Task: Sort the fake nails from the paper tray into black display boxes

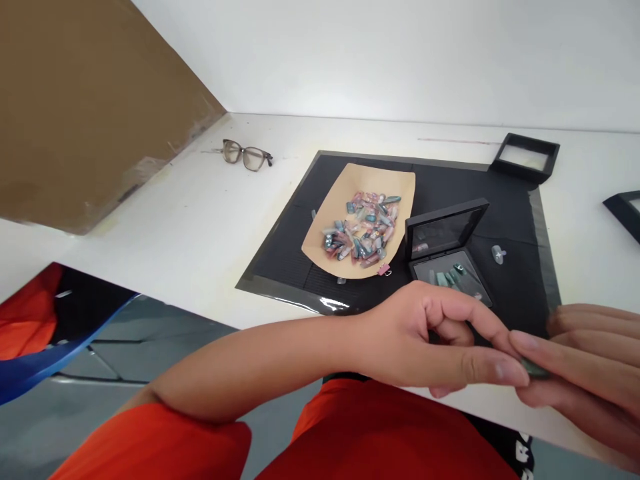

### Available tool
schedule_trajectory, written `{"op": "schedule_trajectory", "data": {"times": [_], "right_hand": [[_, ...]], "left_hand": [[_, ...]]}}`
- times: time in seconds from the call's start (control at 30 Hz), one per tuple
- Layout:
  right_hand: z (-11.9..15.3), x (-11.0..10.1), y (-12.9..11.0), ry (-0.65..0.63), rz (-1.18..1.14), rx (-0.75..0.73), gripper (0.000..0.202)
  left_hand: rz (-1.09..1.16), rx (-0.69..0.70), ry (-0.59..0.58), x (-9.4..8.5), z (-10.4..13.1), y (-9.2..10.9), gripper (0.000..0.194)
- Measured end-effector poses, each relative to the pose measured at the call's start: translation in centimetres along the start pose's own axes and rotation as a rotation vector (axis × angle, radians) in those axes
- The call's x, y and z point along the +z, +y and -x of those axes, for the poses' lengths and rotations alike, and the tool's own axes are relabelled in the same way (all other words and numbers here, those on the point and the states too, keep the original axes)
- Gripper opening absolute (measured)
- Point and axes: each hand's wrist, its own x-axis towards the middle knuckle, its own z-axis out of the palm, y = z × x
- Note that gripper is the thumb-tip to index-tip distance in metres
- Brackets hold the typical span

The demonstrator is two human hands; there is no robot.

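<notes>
My left hand reaches across to the right, thumb and index finger pinched near a small green press-on nail. That nail lies between the fingertips of both hands, and my right hand has its index finger and thumb closed on it. Behind my left hand an open black case holds several green nails on its grey base, its clear lid raised. A paper tray with a heap of pink, teal and clear nails stands left of the case.
A black mat lies under the tray and case. Glasses rest at the back left. One black frame stands at the back right, another at the right edge. A loose clear nail lies right of the case.
</notes>
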Motion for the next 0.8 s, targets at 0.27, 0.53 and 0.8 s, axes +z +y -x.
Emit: {"op": "schedule_trajectory", "data": {"times": [0.27, 0.53, 0.8], "right_hand": [[1.8, -0.2, 0.2, -0.037, 0.010, 0.056, 0.056], [8.4, 0.6, 0.2, 0.110, -0.037, 0.311, 0.049], [4.6, 1.7, -0.2, 0.139, -0.186, 0.274, 0.031]], "left_hand": [[0.082, 0.050, -0.043, 0.2, -0.2, 0.3, 0.009], [0.088, 0.061, -0.051, 0.1, -0.4, 0.2, 0.011], [0.141, 0.000, -0.054, 0.0, -0.4, 0.3, 0.024]]}}
